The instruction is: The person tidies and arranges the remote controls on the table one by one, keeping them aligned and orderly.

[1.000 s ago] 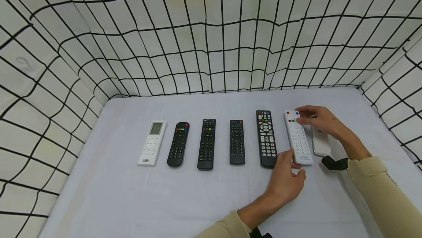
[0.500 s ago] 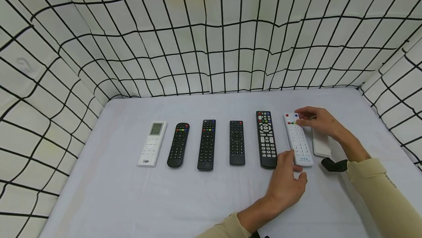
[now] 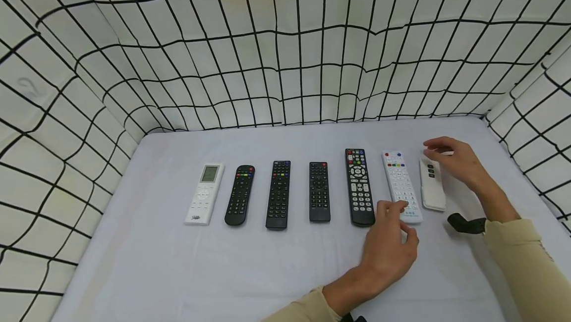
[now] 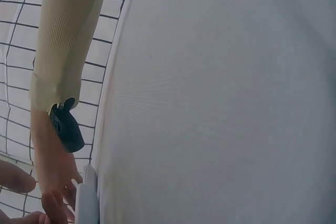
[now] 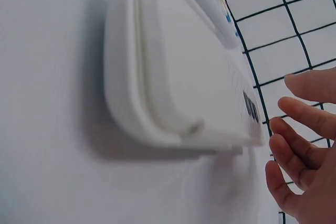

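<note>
My left hand [image 3: 387, 252] is at the lower end of a white remote control [image 3: 403, 186] with colored buttons, its index fingertip over the bottom edge. Beside that remote, to the right, lies a shorter white slide-cover remote [image 3: 432, 190] with a few dark buttons near its top. My right hand [image 3: 461, 162] hovers at this remote's far end, fingers loosely bent and thumb apart. In the right wrist view the fingers [image 5: 302, 161] stand clear of the shorter remote [image 5: 194, 72], which is large and close. The left wrist view catches only part of the left fingers [image 4: 16, 177].
Several more remotes lie in a row to the left: a black one with white buttons [image 3: 359, 188], slimmer black ones [image 3: 319, 193], and a white one with a display [image 3: 205, 195]. A black grid net [image 3: 285, 49] over white walls surrounds the white table [image 3: 200, 267].
My right hand has let go of the white remote's top and moved right, over the far end of the shorter white remote. My left index finger now overlaps the white remote's lower end.
</note>
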Demonstrator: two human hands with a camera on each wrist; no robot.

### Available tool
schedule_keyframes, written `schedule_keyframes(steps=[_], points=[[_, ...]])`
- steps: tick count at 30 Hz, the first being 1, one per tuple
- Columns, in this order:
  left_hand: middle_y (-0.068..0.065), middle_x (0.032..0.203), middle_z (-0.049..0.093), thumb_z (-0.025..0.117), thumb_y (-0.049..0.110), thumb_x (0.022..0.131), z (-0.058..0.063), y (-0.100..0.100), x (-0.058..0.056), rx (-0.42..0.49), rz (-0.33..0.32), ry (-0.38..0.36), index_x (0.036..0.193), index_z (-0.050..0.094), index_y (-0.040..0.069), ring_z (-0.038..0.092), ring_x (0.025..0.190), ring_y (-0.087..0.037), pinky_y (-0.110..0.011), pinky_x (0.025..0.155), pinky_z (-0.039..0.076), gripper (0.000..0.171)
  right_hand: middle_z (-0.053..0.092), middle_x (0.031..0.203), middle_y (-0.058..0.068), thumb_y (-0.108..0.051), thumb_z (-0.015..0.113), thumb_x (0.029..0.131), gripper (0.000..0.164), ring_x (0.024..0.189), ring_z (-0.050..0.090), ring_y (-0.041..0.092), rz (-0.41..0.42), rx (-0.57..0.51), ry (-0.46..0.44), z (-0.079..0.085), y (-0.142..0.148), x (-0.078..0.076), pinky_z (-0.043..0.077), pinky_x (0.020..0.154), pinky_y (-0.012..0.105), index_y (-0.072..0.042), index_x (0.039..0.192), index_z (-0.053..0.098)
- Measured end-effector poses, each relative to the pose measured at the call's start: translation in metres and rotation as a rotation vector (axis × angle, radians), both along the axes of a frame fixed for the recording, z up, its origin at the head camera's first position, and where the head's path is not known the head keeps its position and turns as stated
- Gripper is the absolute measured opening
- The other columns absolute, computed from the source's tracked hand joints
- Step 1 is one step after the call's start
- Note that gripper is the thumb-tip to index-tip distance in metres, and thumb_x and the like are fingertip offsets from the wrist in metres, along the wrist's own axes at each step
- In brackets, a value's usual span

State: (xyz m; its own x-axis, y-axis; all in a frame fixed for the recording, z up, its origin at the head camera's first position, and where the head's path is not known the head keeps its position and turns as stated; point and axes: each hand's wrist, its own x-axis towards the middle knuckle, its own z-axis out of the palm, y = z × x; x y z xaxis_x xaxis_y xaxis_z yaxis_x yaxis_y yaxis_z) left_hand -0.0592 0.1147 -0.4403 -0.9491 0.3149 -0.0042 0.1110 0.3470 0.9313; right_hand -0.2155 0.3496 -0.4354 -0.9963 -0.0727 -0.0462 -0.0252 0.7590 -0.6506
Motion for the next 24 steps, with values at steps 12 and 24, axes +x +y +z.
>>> schedule_keyframes(steps=[12, 24], points=[[-0.001, 0.155, 0.039, 0.055, 0.014, 0.105, 0.01, 0.02, -0.008, 0.206, -0.124, -0.134, 0.157, 0.036, 0.009, 0.056, 0.121, 0.003, -0.012, 0.082, 0.053, 0.056, 0.058, 0.139, 0.026, -0.043, 0.054, 0.107, 0.054, 0.087, 0.055, -0.006, -0.016, 0.035, -0.067, -0.004, 0.024, 0.011, 0.047, 0.07, 0.018, -0.003, 0.144, 0.056], [0.003, 0.166, 0.031, 0.057, 0.021, 0.102, 0.016, 0.043, -0.017, 0.217, -0.095, -0.278, 0.162, 0.029, 0.008, 0.048, 0.14, -0.007, -0.016, 0.096, 0.052, 0.067, 0.06, 0.137, 0.026, -0.044, 0.058, 0.105, 0.057, 0.097, 0.057, 0.014, 0.046, 0.093, -0.15, -0.005, 0.029, 0.013, 0.047, 0.073, 0.025, -0.003, 0.145, 0.056]])
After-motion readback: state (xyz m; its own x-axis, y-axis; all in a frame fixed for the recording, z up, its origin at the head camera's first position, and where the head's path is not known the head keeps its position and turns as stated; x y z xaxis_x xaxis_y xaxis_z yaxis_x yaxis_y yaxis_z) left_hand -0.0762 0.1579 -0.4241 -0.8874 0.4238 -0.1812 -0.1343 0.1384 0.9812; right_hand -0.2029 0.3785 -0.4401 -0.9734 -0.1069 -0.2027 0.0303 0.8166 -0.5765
